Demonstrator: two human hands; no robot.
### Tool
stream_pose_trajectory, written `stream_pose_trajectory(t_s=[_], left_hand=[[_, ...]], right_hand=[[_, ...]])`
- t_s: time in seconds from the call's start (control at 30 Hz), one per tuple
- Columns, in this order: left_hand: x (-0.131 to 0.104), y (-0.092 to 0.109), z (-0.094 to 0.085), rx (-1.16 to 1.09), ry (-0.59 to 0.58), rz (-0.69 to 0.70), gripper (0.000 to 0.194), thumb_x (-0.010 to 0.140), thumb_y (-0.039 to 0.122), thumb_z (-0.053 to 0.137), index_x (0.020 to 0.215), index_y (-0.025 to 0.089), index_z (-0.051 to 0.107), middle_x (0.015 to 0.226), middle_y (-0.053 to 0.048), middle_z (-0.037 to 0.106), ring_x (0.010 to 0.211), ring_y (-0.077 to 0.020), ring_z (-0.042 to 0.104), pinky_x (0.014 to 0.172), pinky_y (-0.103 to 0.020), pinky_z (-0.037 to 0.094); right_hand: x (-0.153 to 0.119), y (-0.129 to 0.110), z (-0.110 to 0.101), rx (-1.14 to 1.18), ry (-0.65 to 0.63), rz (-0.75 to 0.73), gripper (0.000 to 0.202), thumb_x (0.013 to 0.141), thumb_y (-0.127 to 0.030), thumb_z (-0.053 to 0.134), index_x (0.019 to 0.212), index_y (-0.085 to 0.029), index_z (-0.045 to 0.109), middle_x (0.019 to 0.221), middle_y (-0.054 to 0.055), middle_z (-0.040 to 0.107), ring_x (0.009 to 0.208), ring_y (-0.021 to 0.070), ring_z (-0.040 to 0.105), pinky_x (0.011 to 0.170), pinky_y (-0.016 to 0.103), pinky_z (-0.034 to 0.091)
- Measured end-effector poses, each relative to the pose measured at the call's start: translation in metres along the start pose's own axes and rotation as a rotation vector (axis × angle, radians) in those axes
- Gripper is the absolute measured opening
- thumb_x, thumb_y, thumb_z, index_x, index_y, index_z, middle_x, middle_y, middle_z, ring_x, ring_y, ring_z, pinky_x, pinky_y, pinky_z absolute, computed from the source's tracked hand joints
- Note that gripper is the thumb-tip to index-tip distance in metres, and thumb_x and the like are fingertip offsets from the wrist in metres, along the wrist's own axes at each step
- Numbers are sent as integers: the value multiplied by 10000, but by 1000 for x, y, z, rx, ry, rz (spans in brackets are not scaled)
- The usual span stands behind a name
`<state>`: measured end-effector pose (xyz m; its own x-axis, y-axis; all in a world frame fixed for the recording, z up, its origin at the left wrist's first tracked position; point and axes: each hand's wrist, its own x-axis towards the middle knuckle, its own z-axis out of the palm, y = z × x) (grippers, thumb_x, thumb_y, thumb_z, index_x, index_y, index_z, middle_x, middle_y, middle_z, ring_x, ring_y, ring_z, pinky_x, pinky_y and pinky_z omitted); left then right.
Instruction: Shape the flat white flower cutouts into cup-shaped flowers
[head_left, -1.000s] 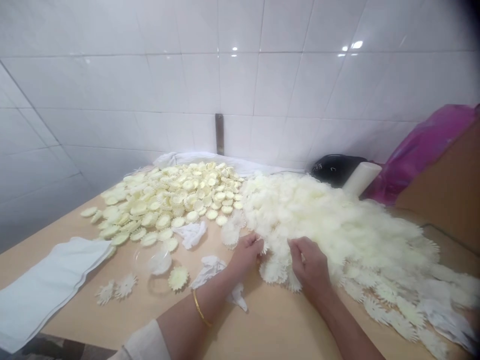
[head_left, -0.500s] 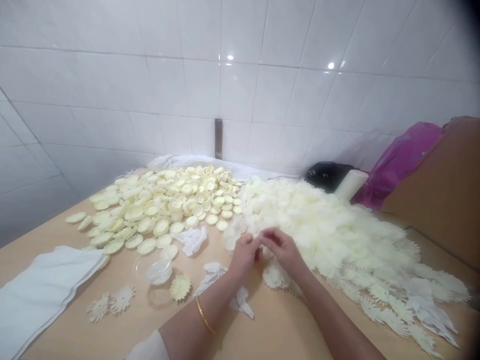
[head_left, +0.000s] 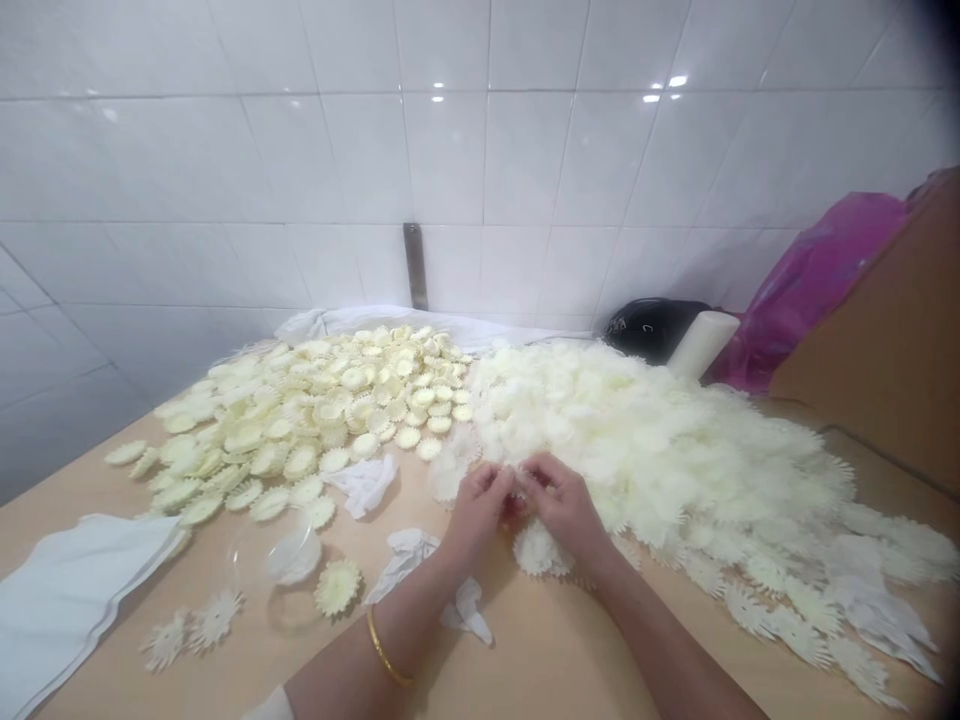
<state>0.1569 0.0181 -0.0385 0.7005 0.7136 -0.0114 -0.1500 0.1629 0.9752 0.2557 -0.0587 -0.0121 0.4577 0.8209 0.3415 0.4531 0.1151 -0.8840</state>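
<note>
My left hand (head_left: 480, 502) and my right hand (head_left: 561, 505) meet above the table, thumbs and fingertips pinched close together. Whatever lies between the fingertips is too small and pale to name. Just under my right hand is a thin scalloped pale disc (head_left: 541, 549). A large heap of thin, pale yellow-white toothed pieces (head_left: 637, 450) spreads behind and to the right of the hands. To their left, many cream-yellow cupped discs with serrated edges (head_left: 322, 410) are piled up. Crumpled white cloth scraps (head_left: 405, 560) lie by my left forearm.
At left are folded white cloth (head_left: 75, 600), a clear round container with white contents (head_left: 292, 555), one yellow serrated disc (head_left: 338, 587) and two flat toothed pieces (head_left: 214, 620). A white roll (head_left: 703, 345), a black item (head_left: 652, 325), a pink bag (head_left: 821, 270) and a cardboard box (head_left: 877, 340) stand back right.
The view has shifted slightly, so the table things appear further left. Both hands stay together; the right hand's fingers have turned down and in towards the left.
</note>
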Motion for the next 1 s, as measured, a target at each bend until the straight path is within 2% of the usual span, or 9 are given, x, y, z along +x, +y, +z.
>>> stream_pose_trajectory(t_s=[0.13,0.27,0.37,0.5,0.6,0.67,0.77,0.87,1.0], left_hand=[[-1,-1,3,70,22,26,349,733,480,494,612,156,453,493,36,443,471,-82,453,480,-198,344],[-2,0,6,115,-15,25,379,764,496,431,605,153,464,467,20,461,429,-77,409,463,-205,322],[-4,6,5,234,43,84,387,785,471,406,574,151,455,489,7,478,453,-81,415,499,-214,351],[-8,15,4,430,199,360,211,787,355,460,829,164,539,788,-41,551,712,-134,508,614,-235,406],[-11,15,6,639,164,621,258,788,265,473,1023,181,541,991,-89,531,930,-185,471,776,-303,393],[-12,11,7,711,101,661,301,794,240,461,1081,183,531,995,-99,536,934,-196,464,805,-331,377],[-9,7,7,668,56,528,248,810,258,428,994,172,571,806,-68,562,774,-172,496,701,-294,392],[-5,7,4,513,36,305,219,794,301,449,681,154,564,603,-18,506,603,-129,464,585,-248,368],[-2,8,1,259,-36,83,323,770,386,471,546,155,436,489,17,443,479,-89,412,514,-224,343]], right_hand=[[-1,2,2,35,21,60,287,791,-364,461,575,-181,418,539,-32,413,529,110,409,509,218,345],[0,2,2,320,-68,217,347,797,-451,430,578,-189,372,492,-45,386,482,106,413,492,223,355],[3,3,-1,375,3,184,338,780,-454,465,589,-188,382,532,-46,364,507,101,407,508,220,367],[6,9,-4,224,33,96,305,781,-400,495,588,-180,409,552,-43,352,553,101,381,548,213,362],[6,11,-3,219,26,95,315,793,-396,478,580,-176,403,545,-46,345,544,96,366,530,207,343],[4,9,-2,247,12,108,331,794,-413,469,574,-172,411,547,-43,355,539,95,367,518,207,337],[2,3,-3,287,-39,134,364,799,-444,446,566,-163,453,560,-21,418,561,110,416,547,224,372],[2,-3,-7,203,49,139,353,798,-460,440,617,-164,508,588,-2,486,593,129,469,590,242,399],[2,-7,-12,136,38,149,304,797,-445,457,929,-189,555,854,33,574,726,146,519,692,262,423]])
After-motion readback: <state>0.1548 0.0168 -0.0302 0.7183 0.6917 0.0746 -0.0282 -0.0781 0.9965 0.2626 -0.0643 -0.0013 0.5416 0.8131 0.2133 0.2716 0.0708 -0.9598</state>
